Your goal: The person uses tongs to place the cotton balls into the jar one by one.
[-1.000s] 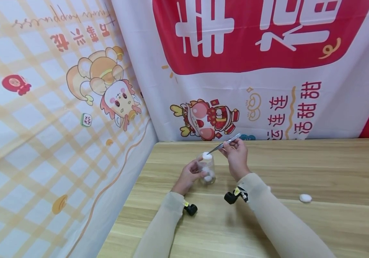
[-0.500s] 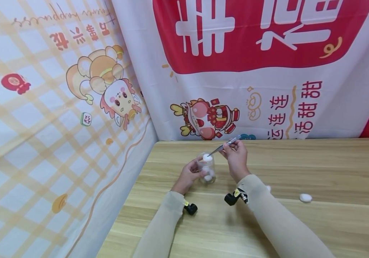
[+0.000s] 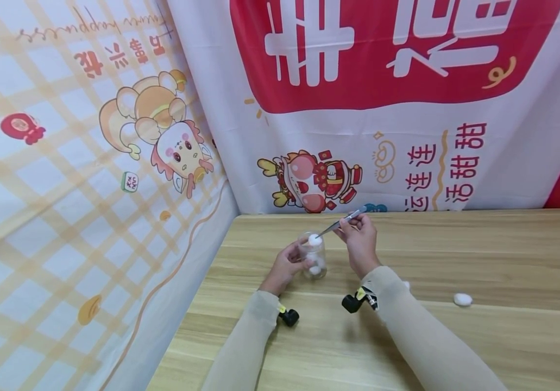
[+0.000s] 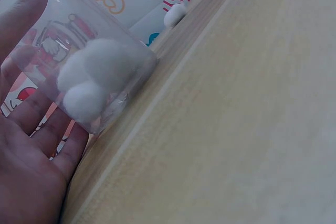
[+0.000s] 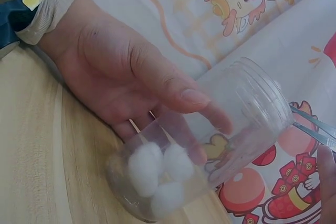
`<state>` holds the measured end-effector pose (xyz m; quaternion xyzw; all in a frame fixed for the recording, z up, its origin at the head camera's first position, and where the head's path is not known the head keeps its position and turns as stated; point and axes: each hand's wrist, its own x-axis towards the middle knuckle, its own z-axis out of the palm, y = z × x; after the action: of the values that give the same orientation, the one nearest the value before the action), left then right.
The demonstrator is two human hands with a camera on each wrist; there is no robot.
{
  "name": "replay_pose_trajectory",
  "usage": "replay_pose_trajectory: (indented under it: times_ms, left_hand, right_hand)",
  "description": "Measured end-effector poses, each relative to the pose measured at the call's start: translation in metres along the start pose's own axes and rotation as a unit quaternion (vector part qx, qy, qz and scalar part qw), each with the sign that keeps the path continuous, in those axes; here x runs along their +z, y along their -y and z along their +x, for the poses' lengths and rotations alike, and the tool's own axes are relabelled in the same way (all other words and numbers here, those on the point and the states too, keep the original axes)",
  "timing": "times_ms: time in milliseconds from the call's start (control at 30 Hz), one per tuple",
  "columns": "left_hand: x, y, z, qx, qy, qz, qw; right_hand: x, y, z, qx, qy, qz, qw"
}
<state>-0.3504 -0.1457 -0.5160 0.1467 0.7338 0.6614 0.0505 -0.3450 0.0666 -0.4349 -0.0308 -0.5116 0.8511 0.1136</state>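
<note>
The left hand (image 4: 32, 153) held a clear jar (image 4: 86, 27), thumb across its wall — white balls (image 4: 100, 74) clustered near its base. Another white ball (image 4: 175, 15) lay apart on the bench (image 4: 220, 119) — printed cloth (image 4: 131, 3) behind.

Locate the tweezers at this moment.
In the head view, the tweezers are just right of centre, pinched in the right hand, their tips at the mouth of the clear jar that the left hand holds.

White cotton balls (image 5: 146, 170), silvery tweezers (image 3: 329, 228)
</note>
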Motion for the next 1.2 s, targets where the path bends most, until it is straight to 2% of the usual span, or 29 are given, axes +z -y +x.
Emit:
replay_pose_trajectory:
  times_ms: [233,467,933,1033,1200]
  left_hand:
    - [-0.002,-0.005,0.001,-0.009,0.011,0.001,0.9999]
    - [0.002,0.0,0.003,0.027,-0.002,-0.005,0.9996]
    - [0.0,0.004,0.002,0.005,0.005,-0.001,1.0]
    - [0.0,0.0,0.002,0.002,0.013,-0.008,0.9999]
    - [0.001,-0.018,-0.007,0.002,0.019,-0.008,0.9998]
  right_hand:
    - [-0.001,0.001,-0.001,-0.022,0.009,0.003,1.0]
    - [-0.006,0.003,-0.002,-0.032,0.019,0.005,0.999]
    - [-0.015,0.007,-0.002,-0.02,0.016,-0.001,1.0]
    - [-0.017,0.01,-0.002,-0.021,0.018,-0.001,1.0]
    - [-0.021,0.016,-0.004,-0.018,0.016,0.002,1.0]
